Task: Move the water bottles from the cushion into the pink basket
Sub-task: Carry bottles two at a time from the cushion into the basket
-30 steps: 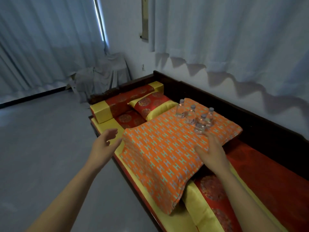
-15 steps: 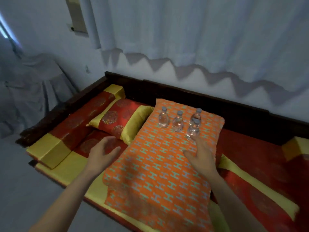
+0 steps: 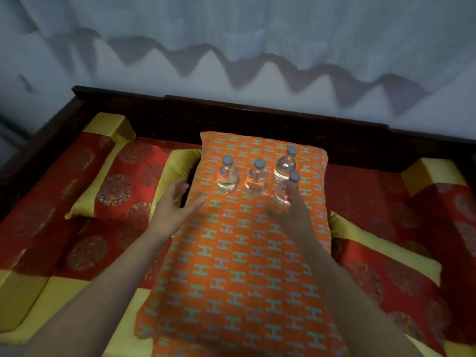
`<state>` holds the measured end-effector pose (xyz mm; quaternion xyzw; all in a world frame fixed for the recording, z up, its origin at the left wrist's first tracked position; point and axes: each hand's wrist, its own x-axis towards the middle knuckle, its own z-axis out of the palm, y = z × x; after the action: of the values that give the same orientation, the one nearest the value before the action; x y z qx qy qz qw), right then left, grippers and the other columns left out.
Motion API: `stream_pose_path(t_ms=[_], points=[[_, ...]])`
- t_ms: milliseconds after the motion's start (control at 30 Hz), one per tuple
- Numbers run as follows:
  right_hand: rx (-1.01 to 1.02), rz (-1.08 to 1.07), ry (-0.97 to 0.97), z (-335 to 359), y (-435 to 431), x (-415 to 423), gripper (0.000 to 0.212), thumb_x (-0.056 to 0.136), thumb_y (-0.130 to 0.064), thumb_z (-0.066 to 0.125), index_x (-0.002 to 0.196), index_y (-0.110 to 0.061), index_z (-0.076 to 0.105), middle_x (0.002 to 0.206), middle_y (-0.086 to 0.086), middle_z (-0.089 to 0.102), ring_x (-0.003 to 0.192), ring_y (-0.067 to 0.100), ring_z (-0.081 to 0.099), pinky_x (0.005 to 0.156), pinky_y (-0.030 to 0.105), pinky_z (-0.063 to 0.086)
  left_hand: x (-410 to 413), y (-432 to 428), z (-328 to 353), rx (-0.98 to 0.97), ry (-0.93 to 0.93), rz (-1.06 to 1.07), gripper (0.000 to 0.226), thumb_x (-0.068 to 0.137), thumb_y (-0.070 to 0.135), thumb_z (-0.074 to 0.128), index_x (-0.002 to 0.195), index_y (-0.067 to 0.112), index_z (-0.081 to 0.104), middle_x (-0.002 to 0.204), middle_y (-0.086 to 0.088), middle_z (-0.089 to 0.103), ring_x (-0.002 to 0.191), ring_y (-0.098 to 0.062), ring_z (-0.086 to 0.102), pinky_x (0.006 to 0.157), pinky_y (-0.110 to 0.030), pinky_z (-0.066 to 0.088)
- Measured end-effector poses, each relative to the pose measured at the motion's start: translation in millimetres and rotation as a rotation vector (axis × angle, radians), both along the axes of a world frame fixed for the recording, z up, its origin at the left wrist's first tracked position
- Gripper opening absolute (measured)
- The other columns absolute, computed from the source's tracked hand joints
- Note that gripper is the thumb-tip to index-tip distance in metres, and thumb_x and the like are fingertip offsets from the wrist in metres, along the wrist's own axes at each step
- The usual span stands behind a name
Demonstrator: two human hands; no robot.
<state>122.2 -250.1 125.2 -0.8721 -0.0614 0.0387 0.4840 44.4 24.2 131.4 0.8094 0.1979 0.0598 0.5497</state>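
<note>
Several small clear water bottles with grey caps stand upright at the far end of an orange patterned cushion (image 3: 231, 266): one at the left (image 3: 226, 176), one in the middle (image 3: 255, 180), one at the back right (image 3: 284, 164) and one nearer me at the front right (image 3: 282, 193). My right hand (image 3: 293, 217) reaches up to the front right bottle, with fingers spread beside it and not closed. My left hand (image 3: 171, 210) hovers open at the cushion's left edge, short of the left bottle. No pink basket is in view.
The cushion lies on a red and gold daybed with a dark wooden backrest (image 3: 257, 117). A red-gold pillow (image 3: 123, 186) lies to the left and another (image 3: 381, 256) to the right. Bolsters (image 3: 103, 130) (image 3: 432, 173) close both ends. Pale curtains (image 3: 231, 34) hang behind.
The view has swung to face the daybed squarely and come closer. Both hands have moved forward toward the bottles, and the right hand has reached the nearest one.
</note>
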Motion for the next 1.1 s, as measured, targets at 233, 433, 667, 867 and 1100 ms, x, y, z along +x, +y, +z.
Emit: stream_pose_path(t_ms=[233, 433, 667, 867, 1100], points=[[0.029, 0.003, 0.080, -56.1, 54.3, 70.7, 0.100, 0.073, -0.021, 0.082, 0.151, -0.017, 0.020, 0.154, 0.004, 0.033, 0.140, 0.022, 0.034, 0.110, 0.038, 0.035, 90.2, 8.3, -52.0, -0.092, 0.068, -0.112, 0.102, 0.061, 0.056, 0.075, 0.146, 0.025, 0.027, 0.145, 0.004, 0.042, 0.131, -0.005, 0.039, 0.102, -0.022, 0.034], [-0.015, -0.099, 0.096, -95.2, 73.7, 98.8, 0.099, 0.076, -0.021, 0.077, 0.153, -0.017, 0.014, 0.152, 0.007, 0.036, 0.138, 0.024, 0.036, 0.106, 0.039, 0.038, 141.8, -0.5, -91.3, 0.017, 0.045, -0.252, 0.100, 0.068, 0.021, 0.085, 0.148, 0.012, 0.025, 0.150, -0.003, 0.036, 0.136, -0.015, 0.037, 0.110, -0.034, 0.035], [0.011, -0.133, 0.125, -117.8, 78.3, 120.0, 0.096, 0.078, -0.027, 0.078, 0.151, -0.020, 0.016, 0.149, 0.004, 0.042, 0.133, 0.024, 0.045, 0.101, 0.051, 0.045, 176.7, -10.7, -117.1, 0.032, 0.025, -0.264, 0.090, 0.062, 0.019, 0.088, 0.136, 0.020, 0.038, 0.127, 0.003, 0.054, 0.115, -0.017, 0.055, 0.099, -0.035, 0.045], [0.054, -0.159, 0.066, -122.7, 83.1, 123.6, 0.078, 0.074, -0.023, 0.080, 0.139, -0.019, 0.036, 0.125, -0.006, 0.060, 0.111, 0.014, 0.059, 0.085, 0.029, 0.048, 188.2, -4.6, -127.4, 0.058, 0.075, -0.281, 0.085, 0.064, 0.019, 0.087, 0.135, 0.017, 0.041, 0.125, -0.003, 0.060, 0.112, -0.022, 0.058, 0.097, -0.041, 0.047], [0.107, -0.210, 0.121, -114.4, 83.0, 113.3, 0.069, 0.066, -0.032, 0.085, 0.123, -0.032, 0.047, 0.107, -0.017, 0.066, 0.093, 0.005, 0.065, 0.079, 0.035, 0.055, 171.9, 9.3, -123.7, 0.012, 0.086, -0.243, 0.079, 0.062, 0.020, 0.089, 0.128, 0.018, 0.045, 0.115, 0.000, 0.063, 0.103, -0.017, 0.063, 0.086, -0.031, 0.050]])
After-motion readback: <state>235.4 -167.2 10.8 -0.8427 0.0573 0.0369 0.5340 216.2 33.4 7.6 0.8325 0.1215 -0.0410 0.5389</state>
